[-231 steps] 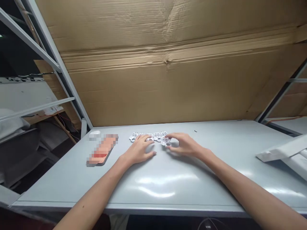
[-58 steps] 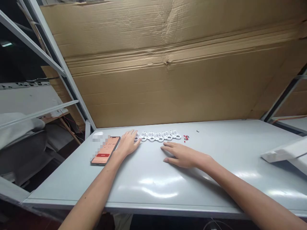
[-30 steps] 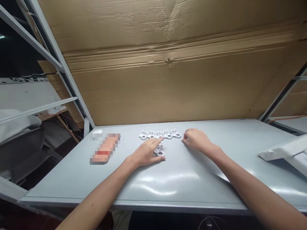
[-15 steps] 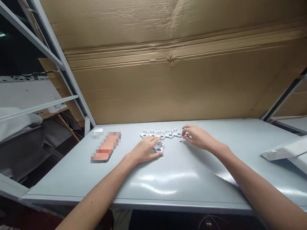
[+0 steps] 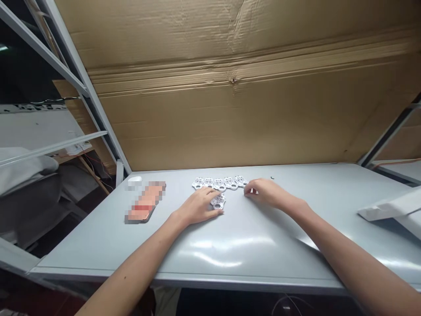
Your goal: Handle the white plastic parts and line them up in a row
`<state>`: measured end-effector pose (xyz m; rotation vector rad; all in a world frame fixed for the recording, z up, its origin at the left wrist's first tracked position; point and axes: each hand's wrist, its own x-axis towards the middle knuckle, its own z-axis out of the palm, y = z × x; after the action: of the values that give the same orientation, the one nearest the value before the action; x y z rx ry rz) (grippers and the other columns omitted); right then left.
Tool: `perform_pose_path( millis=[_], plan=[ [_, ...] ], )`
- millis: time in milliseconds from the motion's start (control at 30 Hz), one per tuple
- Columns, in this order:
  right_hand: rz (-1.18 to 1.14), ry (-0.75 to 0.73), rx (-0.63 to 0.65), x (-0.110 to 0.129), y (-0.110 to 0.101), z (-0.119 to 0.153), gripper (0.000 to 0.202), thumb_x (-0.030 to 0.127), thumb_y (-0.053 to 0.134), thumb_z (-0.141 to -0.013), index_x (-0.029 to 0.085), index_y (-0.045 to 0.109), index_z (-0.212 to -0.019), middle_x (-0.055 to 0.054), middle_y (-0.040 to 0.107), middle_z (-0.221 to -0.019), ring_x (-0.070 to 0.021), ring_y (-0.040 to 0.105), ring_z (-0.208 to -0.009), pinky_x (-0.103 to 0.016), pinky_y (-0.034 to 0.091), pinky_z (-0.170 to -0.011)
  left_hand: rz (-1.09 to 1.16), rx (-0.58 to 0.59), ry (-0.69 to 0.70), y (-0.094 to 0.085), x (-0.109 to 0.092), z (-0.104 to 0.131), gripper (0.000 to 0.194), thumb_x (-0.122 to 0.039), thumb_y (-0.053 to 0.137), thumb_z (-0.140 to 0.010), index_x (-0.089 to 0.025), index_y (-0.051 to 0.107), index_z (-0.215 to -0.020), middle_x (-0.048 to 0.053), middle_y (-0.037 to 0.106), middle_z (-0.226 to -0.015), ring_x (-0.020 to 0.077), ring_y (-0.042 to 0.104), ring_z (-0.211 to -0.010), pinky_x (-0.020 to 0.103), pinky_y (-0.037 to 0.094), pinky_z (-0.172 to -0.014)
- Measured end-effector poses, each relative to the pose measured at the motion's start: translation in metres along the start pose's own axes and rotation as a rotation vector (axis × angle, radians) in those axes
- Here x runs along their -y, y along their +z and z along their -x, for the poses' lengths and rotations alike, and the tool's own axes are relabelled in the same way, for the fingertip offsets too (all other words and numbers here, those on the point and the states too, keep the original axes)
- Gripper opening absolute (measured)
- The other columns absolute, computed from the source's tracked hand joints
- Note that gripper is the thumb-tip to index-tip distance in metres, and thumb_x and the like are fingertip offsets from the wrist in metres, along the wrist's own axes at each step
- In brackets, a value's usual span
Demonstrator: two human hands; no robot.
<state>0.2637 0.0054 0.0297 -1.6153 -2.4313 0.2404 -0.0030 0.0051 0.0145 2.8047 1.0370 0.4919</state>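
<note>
My left hand (image 5: 202, 205) rests on the table around a small white plastic part (image 5: 218, 202) with a round hole. Its fingers lie along the part's far edge and the thumb at the near edge, so the part sits between them. Just beyond, a row of several similar white parts (image 5: 219, 184) stretches side by side. At the right end of that row my right hand (image 5: 265, 192) touches the table with thumb and fingertips pinched together. Whatever is in the pinch is hidden; some dark red shows faintly under the fingers.
A phone-like flat item (image 5: 146, 202), blurred orange, lies to the left, with a small white object (image 5: 134, 182) behind it. Right of centre is a tiny dark bit (image 5: 272, 177). White folded material (image 5: 391, 208) sits far right. A cardboard wall (image 5: 230, 123) closes the back.
My right hand has shifted slightly left and nearer, its fingertips now covering where a tiny red bit lay. A tiny dark bit behind it is now uncovered. My left hand stays put.
</note>
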Motion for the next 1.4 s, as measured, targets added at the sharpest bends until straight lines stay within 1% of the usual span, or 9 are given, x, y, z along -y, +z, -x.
perform_pose_path(
  millis=[267, 400, 533, 667, 800, 967, 1133, 1267, 1400],
  plan=[
    [0.028, 0.009, -0.003, 0.006, 0.001, 0.002, 0.020, 0.016, 0.041, -0.087, 0.022, 0.054, -0.073, -0.005, 0.064, -0.083, -0.0182, 0.055, -0.068, -0.029, 0.037, -0.059, -0.010, -0.001, 0.004, -0.001, 0.000, 0.000, 0.044, -0.038, 0.067, -0.087, -0.020, 0.060, -0.127, 0.012, 0.062, -0.122, 0.0281, 0.057, -0.113, 0.039, 0.046, -0.097],
    [-0.121, -0.042, -0.043, 0.008, 0.003, 0.000, 0.021, 0.021, 0.041, -0.090, 0.022, 0.055, -0.074, -0.004, 0.064, -0.079, -0.0185, 0.054, -0.067, -0.029, 0.037, -0.060, -0.028, -0.020, 0.009, 0.002, 0.001, 0.000, 0.045, -0.039, 0.068, -0.087, -0.019, 0.060, -0.127, 0.012, 0.062, -0.122, 0.0282, 0.057, -0.112, 0.040, 0.046, -0.097],
    [-0.427, -0.084, -0.104, 0.016, 0.018, -0.009, 0.018, 0.029, 0.048, -0.091, 0.021, 0.063, -0.087, -0.004, 0.067, -0.087, -0.0186, 0.059, -0.074, -0.031, 0.044, -0.066, -0.060, -0.045, -0.010, 0.006, 0.002, -0.001, 0.045, -0.041, 0.068, -0.087, -0.019, 0.060, -0.125, 0.011, 0.063, -0.121, 0.0277, 0.059, -0.110, 0.040, 0.048, -0.095],
    [-0.940, 0.020, -0.055, 0.032, 0.032, -0.016, 0.022, 0.033, 0.057, -0.088, 0.019, 0.066, -0.102, -0.006, 0.068, -0.094, -0.0169, 0.064, -0.075, -0.032, 0.052, -0.072, -0.085, -0.064, -0.037, 0.008, 0.004, -0.001, 0.044, -0.042, 0.068, -0.087, -0.019, 0.061, -0.124, 0.012, 0.063, -0.121, 0.0281, 0.059, -0.110, 0.040, 0.048, -0.093],
    [-1.357, 0.207, 0.001, 0.041, 0.035, -0.017, 0.014, 0.021, 0.066, -0.083, 0.018, 0.070, -0.096, -0.008, 0.070, -0.095, -0.0175, 0.067, -0.085, -0.032, 0.057, -0.083, -0.088, -0.074, -0.027, 0.009, 0.005, -0.001, 0.042, -0.042, 0.065, -0.088, -0.019, 0.061, -0.123, 0.012, 0.063, -0.118, 0.0281, 0.060, -0.107, 0.039, 0.049, -0.090],
    [-1.624, 0.421, 0.002, 0.036, 0.032, -0.019, 0.013, 0.008, 0.062, -0.081, 0.016, 0.069, -0.088, -0.012, 0.072, -0.107, -0.0200, 0.067, -0.104, -0.030, 0.052, -0.101, -0.077, -0.079, -0.016, 0.010, 0.007, -0.001, 0.042, -0.042, 0.064, -0.089, -0.018, 0.060, -0.124, 0.011, 0.063, -0.117, 0.0270, 0.060, -0.106, 0.038, 0.049, -0.091],
    [-1.705, 0.485, -0.013, 0.033, 0.035, -0.023, 0.009, 0.023, 0.061, -0.089, 0.018, 0.068, -0.085, -0.012, 0.071, -0.112, -0.0210, 0.067, -0.108, -0.033, 0.052, -0.103, -0.088, -0.035, -0.011, 0.005, 0.007, 0.001, 0.046, -0.042, 0.064, -0.089, -0.017, 0.058, -0.128, 0.012, 0.061, -0.121, 0.0279, 0.059, -0.108, 0.039, 0.048, -0.092],
    [-1.595, 0.358, -0.059, 0.032, 0.033, -0.019, 0.011, 0.028, 0.073, -0.081, 0.018, 0.071, -0.086, -0.011, 0.072, -0.109, -0.0216, 0.067, -0.106, -0.034, 0.050, -0.104, -0.093, 0.010, 0.006, -0.003, 0.007, 0.001, 0.044, -0.039, 0.063, -0.090, -0.018, 0.056, -0.129, 0.012, 0.062, -0.122, 0.0281, 0.058, -0.111, 0.039, 0.047, -0.094],
    [-1.420, 0.245, -0.065, 0.032, 0.033, -0.016, 0.023, 0.036, 0.077, -0.076, 0.016, 0.073, -0.087, -0.011, 0.073, -0.096, -0.0227, 0.068, -0.098, -0.035, 0.055, -0.094, -0.114, 0.012, 0.004, -0.004, 0.009, 0.001, 0.038, -0.041, 0.060, -0.092, -0.020, 0.059, -0.122, 0.011, 0.061, -0.123, 0.0278, 0.057, -0.112, 0.039, 0.046, -0.095]
  ],
)
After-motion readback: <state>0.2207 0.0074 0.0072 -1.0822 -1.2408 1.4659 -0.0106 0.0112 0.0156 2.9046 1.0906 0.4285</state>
